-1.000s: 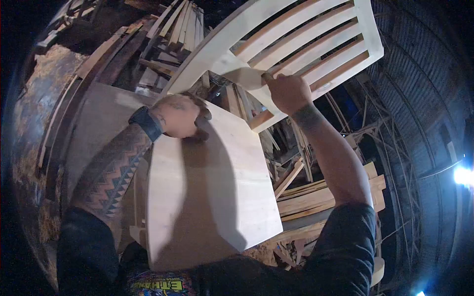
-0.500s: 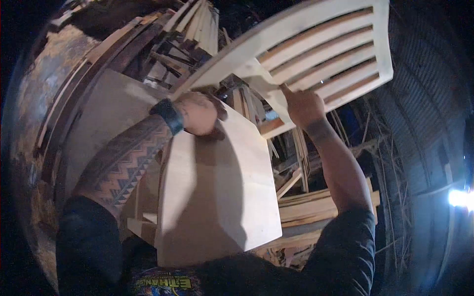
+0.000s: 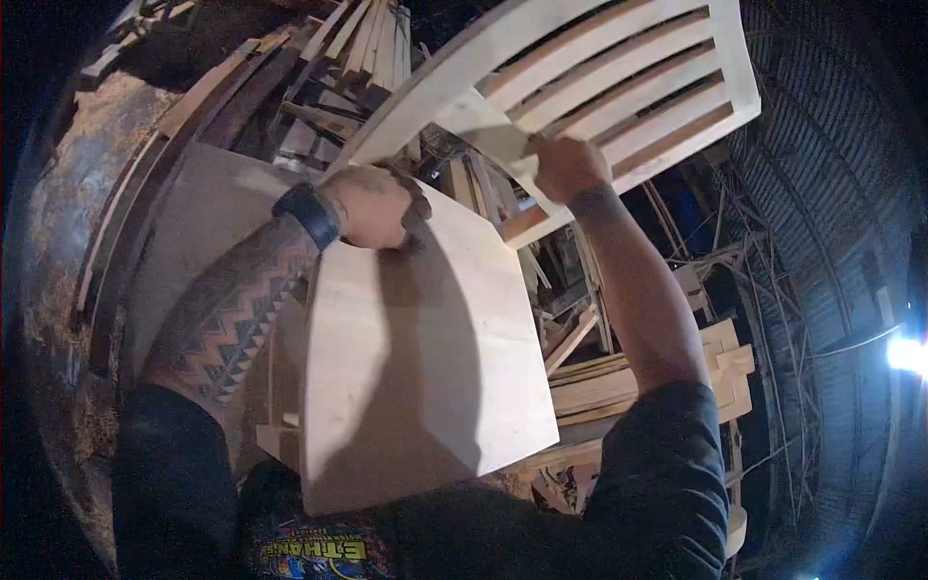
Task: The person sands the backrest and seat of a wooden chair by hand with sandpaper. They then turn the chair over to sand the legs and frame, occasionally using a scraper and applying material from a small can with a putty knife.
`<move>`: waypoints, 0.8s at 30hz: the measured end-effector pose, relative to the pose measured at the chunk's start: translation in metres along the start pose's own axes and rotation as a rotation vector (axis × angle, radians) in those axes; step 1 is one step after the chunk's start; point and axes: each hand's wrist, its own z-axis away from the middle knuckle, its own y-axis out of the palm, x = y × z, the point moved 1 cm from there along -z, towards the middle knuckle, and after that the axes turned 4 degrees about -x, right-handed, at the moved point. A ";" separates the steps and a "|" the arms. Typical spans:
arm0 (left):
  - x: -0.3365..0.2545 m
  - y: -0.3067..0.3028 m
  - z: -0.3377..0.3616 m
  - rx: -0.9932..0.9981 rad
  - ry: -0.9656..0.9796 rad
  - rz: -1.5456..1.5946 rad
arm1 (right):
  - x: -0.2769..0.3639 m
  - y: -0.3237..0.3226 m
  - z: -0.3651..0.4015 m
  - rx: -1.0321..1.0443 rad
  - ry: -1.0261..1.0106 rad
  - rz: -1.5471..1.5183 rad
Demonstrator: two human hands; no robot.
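An unfinished pale wooden chair fills the view, its flat seat (image 3: 425, 367) toward me and its slatted backrest (image 3: 619, 77) raised at the top. My left hand (image 3: 372, 205), with a dark wristband, grips the rear edge of the seat where it meets the backrest. My right hand (image 3: 565, 166) is closed around the lower part of the backrest's side post, pressing a light sheet that looks like sandpaper (image 3: 483, 121) against the wood.
Stacks of cut boards and slats (image 3: 358, 48) lie behind the chair. More planks (image 3: 638, 377) are piled at the right under my arm. A large flat panel (image 3: 193, 232) stands at left. A bright lamp (image 3: 909, 353) glares at far right.
My right hand has shifted slightly along the backrest post with the sheet. The chair and view have swayed a little; my left hand keeps its hold.
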 end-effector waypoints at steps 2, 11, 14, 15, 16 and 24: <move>0.003 -0.005 0.006 0.013 -0.021 -0.036 | 0.008 -0.022 0.022 -0.015 0.014 0.025; 0.005 -0.007 0.008 -0.082 0.000 0.018 | -0.002 -0.011 0.017 -0.121 -0.050 -0.074; 0.001 -0.016 0.009 0.098 -0.058 0.008 | 0.008 -0.014 -0.019 0.003 -0.090 0.005; -0.002 -0.010 0.006 0.039 -0.005 -0.008 | 0.004 -0.008 -0.025 0.051 -0.085 0.050; 0.003 -0.003 0.002 -0.030 0.036 -0.027 | 0.000 -0.004 -0.024 0.083 -0.109 0.047; 0.010 -0.005 0.004 0.244 0.043 -0.201 | -0.024 -0.051 0.023 -0.196 -0.362 -0.263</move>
